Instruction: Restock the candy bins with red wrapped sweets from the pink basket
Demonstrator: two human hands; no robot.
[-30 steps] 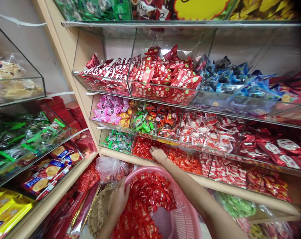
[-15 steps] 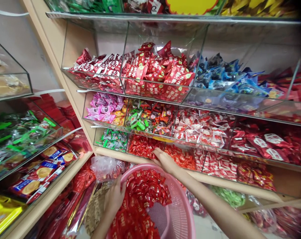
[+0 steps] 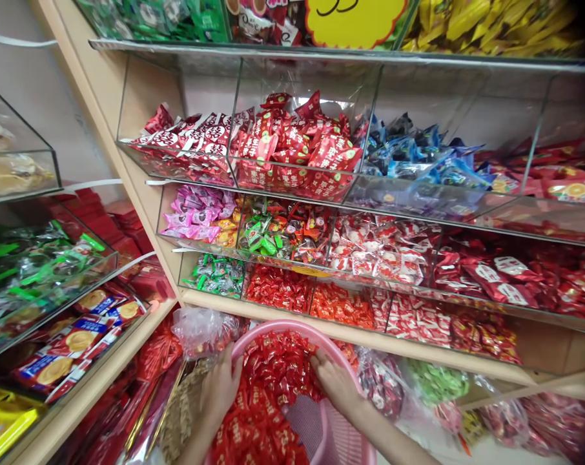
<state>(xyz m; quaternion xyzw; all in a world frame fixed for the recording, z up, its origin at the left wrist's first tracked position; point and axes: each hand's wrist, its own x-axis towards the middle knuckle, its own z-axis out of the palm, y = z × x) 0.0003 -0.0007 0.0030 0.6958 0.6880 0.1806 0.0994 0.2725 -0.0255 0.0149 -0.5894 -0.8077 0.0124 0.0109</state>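
A pink plastic basket (image 3: 355, 439) stands low in front of me, with red wrapped candies (image 3: 268, 420) heaped inside and part of its perforated inner wall showing. My left hand (image 3: 221, 382) is closed over the basket's left rim, thumb on the inner side. Inside the right part of the basket, my right hand (image 3: 335, 381) has its fingers curled down onto the red candies; its fingertips are partly hidden among them. Just beyond the rim, a low shelf bin holds similar red candies (image 3: 277, 289), beside a bin of orange-red ones (image 3: 341, 306).
Clear-fronted bins of wrapped sweets rise ahead, including red packets (image 3: 297, 145) and blue packets (image 3: 423, 152). A wooden shelf edge (image 3: 438, 352) runs behind the basket. Side shelves at left hold biscuit packs (image 3: 74, 345). Plastic bags of sweets (image 3: 379, 381) lie beneath the shelf.
My right hand has moved from the red candy bin back down into the basket. My left hand stays on the rim. The view has tilted up slightly.
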